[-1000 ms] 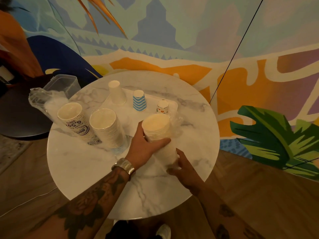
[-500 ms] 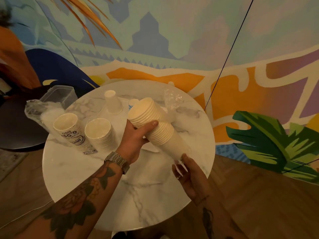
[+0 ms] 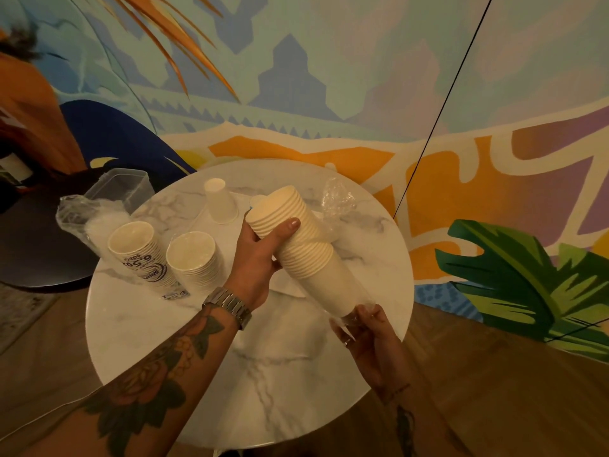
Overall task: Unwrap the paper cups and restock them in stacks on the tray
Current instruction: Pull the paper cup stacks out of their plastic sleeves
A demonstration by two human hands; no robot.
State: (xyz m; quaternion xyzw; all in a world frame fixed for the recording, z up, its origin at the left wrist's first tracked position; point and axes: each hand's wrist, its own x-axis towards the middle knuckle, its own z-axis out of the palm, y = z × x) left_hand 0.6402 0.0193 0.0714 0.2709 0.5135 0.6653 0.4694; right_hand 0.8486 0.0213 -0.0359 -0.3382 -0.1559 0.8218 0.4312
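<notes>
Cup stack (image 3: 306, 255) held tilted above the marble table (image 3: 280, 374).
Left hand (image 3: 255, 262) curls around its upper end toward 11 o'clock; right hand (image 3: 369, 334) pinches what seems the plastic wrap (image 3: 349, 316) at its 5 o'clock end.

Upside-down blue print on the sleeve of the leftmost wrapped paper cup stack (image 3: 138, 255), seemingly "6.5oz", smaller line beside it unclear, round logo (image 3: 150, 277) blurred, small label (image 3: 176, 295) illegible
</notes>
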